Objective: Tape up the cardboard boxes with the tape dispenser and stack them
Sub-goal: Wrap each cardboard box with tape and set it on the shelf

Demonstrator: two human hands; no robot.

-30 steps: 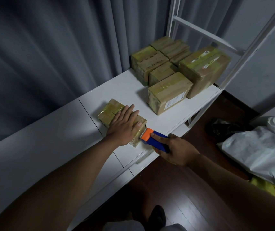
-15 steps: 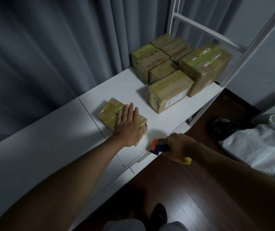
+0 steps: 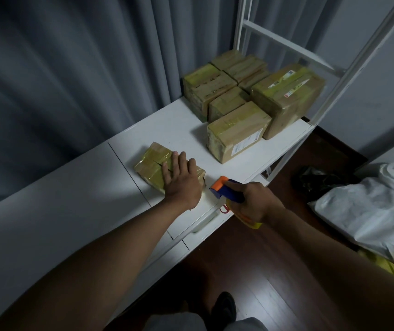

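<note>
A small flat cardboard box (image 3: 153, 163) wrapped in yellowish tape lies on the white desk (image 3: 71, 199). My left hand (image 3: 181, 182) presses flat on its near right part, fingers straight. My right hand (image 3: 254, 203) grips the blue and orange tape dispenser (image 3: 224, 189) just right of the box, its orange head close to the box's right end. A yellow tape roll shows under the hand. Further back stands a group of taped boxes: a medium one (image 3: 238, 131) in front, a large one (image 3: 287, 99) at the right, several smaller ones (image 3: 211, 88) behind.
A white metal shelf frame (image 3: 334, 72) rises at the desk's right end. Grey curtains hang behind. Red scissors (image 3: 224, 209) peek out at the desk's front edge by a drawer. A white bag (image 3: 370, 211) and a dark object lie on the wooden floor at the right.
My right hand pulled the dispenser away from the box's end toward the desk edge, then brought it back up near the box. My left hand stayed pressed on the box.
</note>
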